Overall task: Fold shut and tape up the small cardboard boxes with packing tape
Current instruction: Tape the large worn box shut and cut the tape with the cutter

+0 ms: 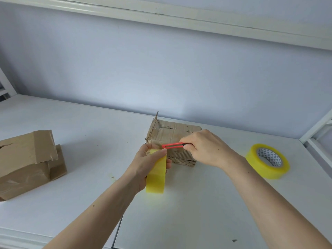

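- At far left, a stack of taped cardboard boxes (27, 162) sits on the white counter (89, 203), the upper one tilted, its long axis running from near left up toward the right; its left side runs out of view.
- Open counter lies between that stack and the hands, and more in the foreground, where a seam (118, 229) divides the surface.
- The left hand (145, 164) curls around a yellow roll of packing tape (156, 172), held on edge with its flat band facing the camera and its top against the near left corner of the box being worked on.
- At center, the worn cardboard box (172, 135) rests flat on the counter, its long axis running left to right, its torn far-left corner sticking up, its corrugated near edge ragged. It sits close to the wall (161, 69), with only a narrow strip of counter behind it.
- A red utility knife (173, 146) lies nearly horizontal across the box's near top edge, tip pointing left to the spot where the tape leaves the roll.
- The right hand (206, 148) grips the knife's dark rear end, fingers closed around it.
- Farther right, well apart from the box, a second yellow tape roll (267, 161) lies flat, its patterned core showing, near the counter's right edge (312, 155).
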`<action>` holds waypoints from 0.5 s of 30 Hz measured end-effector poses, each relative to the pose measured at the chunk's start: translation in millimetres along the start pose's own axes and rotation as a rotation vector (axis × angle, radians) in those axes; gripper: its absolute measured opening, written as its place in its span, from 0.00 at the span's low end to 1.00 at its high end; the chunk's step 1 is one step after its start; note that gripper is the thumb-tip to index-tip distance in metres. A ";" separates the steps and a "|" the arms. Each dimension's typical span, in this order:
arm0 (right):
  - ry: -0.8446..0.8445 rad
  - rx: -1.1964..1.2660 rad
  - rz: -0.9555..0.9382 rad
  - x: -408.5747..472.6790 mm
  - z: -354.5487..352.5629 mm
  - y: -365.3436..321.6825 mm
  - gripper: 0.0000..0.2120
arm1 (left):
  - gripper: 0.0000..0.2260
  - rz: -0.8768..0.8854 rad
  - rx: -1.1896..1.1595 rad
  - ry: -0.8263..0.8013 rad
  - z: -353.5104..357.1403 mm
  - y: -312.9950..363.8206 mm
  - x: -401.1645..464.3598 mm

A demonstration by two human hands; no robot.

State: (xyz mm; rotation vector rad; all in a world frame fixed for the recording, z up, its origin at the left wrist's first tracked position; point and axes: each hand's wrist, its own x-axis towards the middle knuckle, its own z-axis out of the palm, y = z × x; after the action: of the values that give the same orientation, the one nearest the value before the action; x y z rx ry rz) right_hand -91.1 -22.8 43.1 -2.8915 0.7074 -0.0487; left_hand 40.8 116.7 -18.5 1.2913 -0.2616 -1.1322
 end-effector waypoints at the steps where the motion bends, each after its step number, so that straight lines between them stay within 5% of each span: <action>1: -0.016 -0.028 0.004 -0.4 -2.5 -2.3 0.16 | 0.17 0.000 -0.002 0.001 0.2 -0.1 0.2; 6: -0.068 -0.072 0.043 -2.8 -24.9 1.5 0.11 | 0.18 -0.001 -0.004 0.002 -1.6 0.6 0.5; 11: 0.202 0.183 0.172 12.7 -36.1 -1.9 0.06 | 0.16 -0.027 0.012 -0.029 -2.0 2.7 0.1; 15: 0.220 0.257 0.102 39.3 22.4 -35.7 0.09 | 0.09 -0.030 0.009 -0.056 0.9 5.1 0.0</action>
State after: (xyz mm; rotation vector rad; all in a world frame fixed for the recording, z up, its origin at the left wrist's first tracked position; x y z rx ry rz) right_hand -38.4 -6.3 26.7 -2.6249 0.8181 -0.4189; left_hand 42.7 115.5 -13.8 1.2758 -0.2900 -1.1956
